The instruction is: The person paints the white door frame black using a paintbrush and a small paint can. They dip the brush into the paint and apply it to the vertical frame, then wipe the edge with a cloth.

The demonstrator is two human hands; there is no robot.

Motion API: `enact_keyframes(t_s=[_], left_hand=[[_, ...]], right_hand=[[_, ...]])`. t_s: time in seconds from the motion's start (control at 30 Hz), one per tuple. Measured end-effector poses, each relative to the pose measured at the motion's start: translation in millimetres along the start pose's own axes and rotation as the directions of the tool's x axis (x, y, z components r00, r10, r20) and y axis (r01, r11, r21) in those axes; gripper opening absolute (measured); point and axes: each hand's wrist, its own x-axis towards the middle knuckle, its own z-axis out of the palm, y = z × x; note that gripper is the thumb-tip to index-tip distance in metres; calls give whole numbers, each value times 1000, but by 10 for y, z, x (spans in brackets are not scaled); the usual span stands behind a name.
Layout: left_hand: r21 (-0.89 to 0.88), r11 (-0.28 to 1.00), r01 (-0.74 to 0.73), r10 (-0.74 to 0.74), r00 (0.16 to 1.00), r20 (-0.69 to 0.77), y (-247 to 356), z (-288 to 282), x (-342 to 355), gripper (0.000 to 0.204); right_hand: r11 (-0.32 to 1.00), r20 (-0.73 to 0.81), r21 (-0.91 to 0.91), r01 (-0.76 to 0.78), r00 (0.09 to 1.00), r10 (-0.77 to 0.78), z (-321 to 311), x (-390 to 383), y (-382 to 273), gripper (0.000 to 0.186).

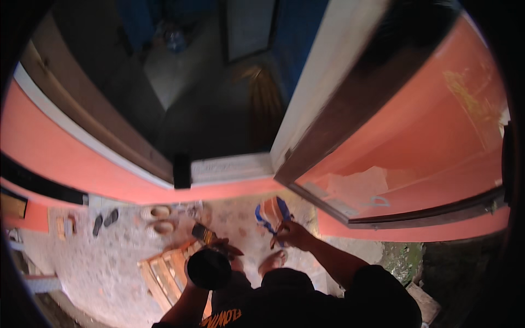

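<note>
My left hand (223, 247) is closed around a paintbrush (204, 234) with dark bristles, beside a dark round container (209, 269). The container is held close in front of me, over my left forearm; its contents are too dark to make out. My right hand (291, 235) reaches forward with fingers bent against a blue, orange and white striped cloth or bag (272, 213). The fingers appear to pinch its near edge. Ahead stands an open doorway with a pale sill (232, 168) and a dark brown strip (350, 101) along its right side.
A wooden slatted stool or crate (164, 273) stands by my left side. Dark slippers (105, 221) and round pale bowls (161, 228) lie on the speckled floor (98, 268). Salmon-coloured walls (82, 156) flank the doorway, and a salmon panel with brown edging (404, 158) slants at right.
</note>
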Motion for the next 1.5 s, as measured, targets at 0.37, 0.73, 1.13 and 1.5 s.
enact_keyframes(t_s=[0.37, 0.73, 1.13, 1.5], left_hand=[[143, 975, -169, 104, 920, 377, 138, 1244, 176, 76], [227, 952, -205, 74, 874, 480, 272, 1682, 530, 66], [333, 893, -302, 54, 808, 586, 1117, 1661, 1092, 75], [387, 870, -304, 15, 803, 595, 1285, 1836, 1362, 70]], right_hand=[[432, -150, -829, 354, 604, -783, -1516, -3076, -1570, 27], [409, -673, 21, 912, 316, -669, -1862, -3296, -2197, 14], [427, -604, -609, 669, -42, -796, -2302, -3599, -4048, 30], [314, -600, -418, 853, 0, -800, -2317, -3630, -4247, 32]])
